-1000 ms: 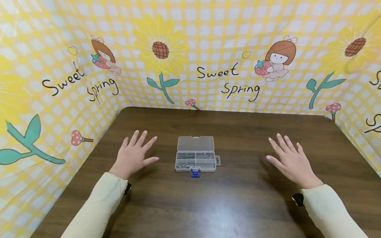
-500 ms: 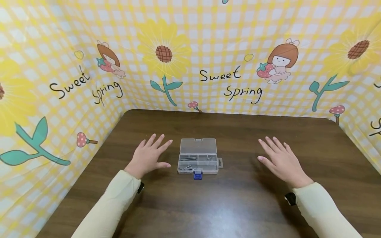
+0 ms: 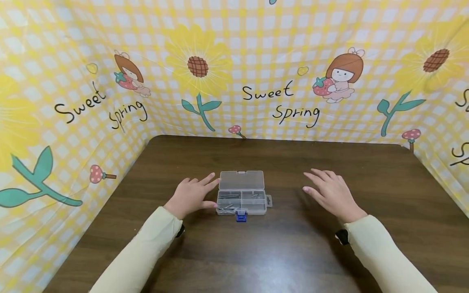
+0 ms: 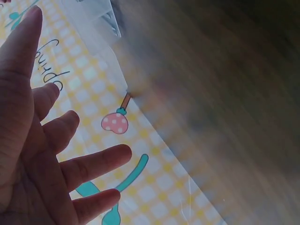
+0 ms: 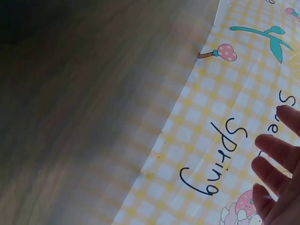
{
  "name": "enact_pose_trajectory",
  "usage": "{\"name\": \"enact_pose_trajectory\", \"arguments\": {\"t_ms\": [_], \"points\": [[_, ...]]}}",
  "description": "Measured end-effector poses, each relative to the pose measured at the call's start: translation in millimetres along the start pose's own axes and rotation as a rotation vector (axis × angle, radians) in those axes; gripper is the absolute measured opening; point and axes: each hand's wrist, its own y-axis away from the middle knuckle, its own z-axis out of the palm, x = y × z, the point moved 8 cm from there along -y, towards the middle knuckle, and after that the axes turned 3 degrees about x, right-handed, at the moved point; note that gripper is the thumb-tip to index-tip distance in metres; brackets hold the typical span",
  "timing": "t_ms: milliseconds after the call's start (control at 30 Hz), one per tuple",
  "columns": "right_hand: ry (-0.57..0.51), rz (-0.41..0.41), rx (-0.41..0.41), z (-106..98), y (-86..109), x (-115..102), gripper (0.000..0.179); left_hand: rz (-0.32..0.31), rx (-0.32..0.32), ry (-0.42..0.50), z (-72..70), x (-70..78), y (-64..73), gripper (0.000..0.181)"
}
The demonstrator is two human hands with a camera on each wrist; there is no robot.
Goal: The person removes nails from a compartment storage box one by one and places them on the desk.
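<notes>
A clear plastic compartment box [image 3: 253, 207] stands on the table, its lid [image 3: 242, 180] raised at the back and its blue latch [image 3: 241, 217] hanging open at the front. Thin metal pieces [image 3: 229, 196], too small to name, lie in some compartments. My left hand [image 3: 191, 196] is at the box's left side, thumb and fingers spread; whether the fingertips touch it I cannot tell. A corner of the box [image 4: 104, 29] shows at the top of the left wrist view. To the right of the box, my right hand [image 3: 331, 195] hovers apart from it, fingers loosely extended and holding nothing.
The dark wooden table [image 3: 278, 252] reaches back to a yellow checked cloth [image 3: 271, 53] that walls it on the left, back and right. A hang tab [image 3: 269, 200] sticks out from the box's right side.
My left hand has moved right, up to the box's side. The right hand has come left toward the box, its fingers drawing closer together. The box stays where it was.
</notes>
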Motion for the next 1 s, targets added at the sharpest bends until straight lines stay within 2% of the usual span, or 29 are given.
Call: {"name": "enact_pose_trajectory", "arguments": {"t_ms": [267, 500, 667, 900, 1000], "points": [[-0.088, -0.014, -0.006, 11, -13.0, -10, 0.041, 0.023, -0.001, -0.032, 1.0, 4.1, -4.4, 0.082], [-0.157, -0.027, -0.019, 19, -26.0, -24, 0.041, 0.024, -0.07, 0.023, 8.6, 9.2, -7.3, 0.084], [-0.173, -0.049, -0.033, 27, -37.1, -35, 0.039, 0.024, -0.074, 0.058, 8.3, 10.0, -8.9, 0.085], [-0.274, -0.072, -0.071, 38, -52.0, -52, 0.034, 0.003, -0.117, 0.095, 10.2, 8.8, -11.3, 0.084], [-0.285, -0.093, -0.092, 43, -58.4, -62, 0.032, 0.005, -0.126, 0.108, 12.5, 9.9, -12.4, 0.084]]}}
